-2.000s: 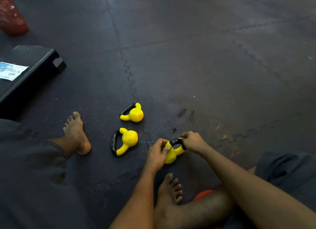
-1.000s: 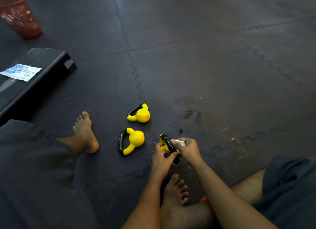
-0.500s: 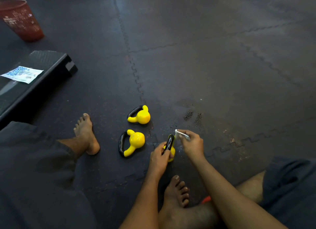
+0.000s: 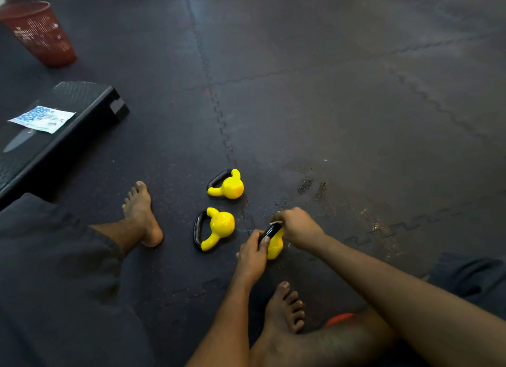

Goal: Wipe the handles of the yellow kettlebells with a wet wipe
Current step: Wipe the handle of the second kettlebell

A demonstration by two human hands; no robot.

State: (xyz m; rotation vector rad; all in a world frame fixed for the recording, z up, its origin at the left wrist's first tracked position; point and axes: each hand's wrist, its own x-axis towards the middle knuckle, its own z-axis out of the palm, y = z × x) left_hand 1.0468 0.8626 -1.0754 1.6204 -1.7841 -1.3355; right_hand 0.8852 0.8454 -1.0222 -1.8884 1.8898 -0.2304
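Three yellow kettlebells (image 4: 221, 224); left hand (image 4: 253, 253) grips one's black handle (image 4: 269, 232), right hand (image 4: 297, 227) pinches a wet wipe (image 4: 276, 223) against it.

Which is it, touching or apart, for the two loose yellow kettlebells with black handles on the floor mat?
Apart. The head view shows dark mat between the farther yellow kettlebell and the nearer yellow kettlebell.

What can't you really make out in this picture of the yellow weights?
Head view:
wet wipe: mostly hidden in the right hand; only a white edge shows.
held kettlebell: handle partly covered by the left hand.
packet on the black step: print too small to read.
orange object: hidden behind the leg.
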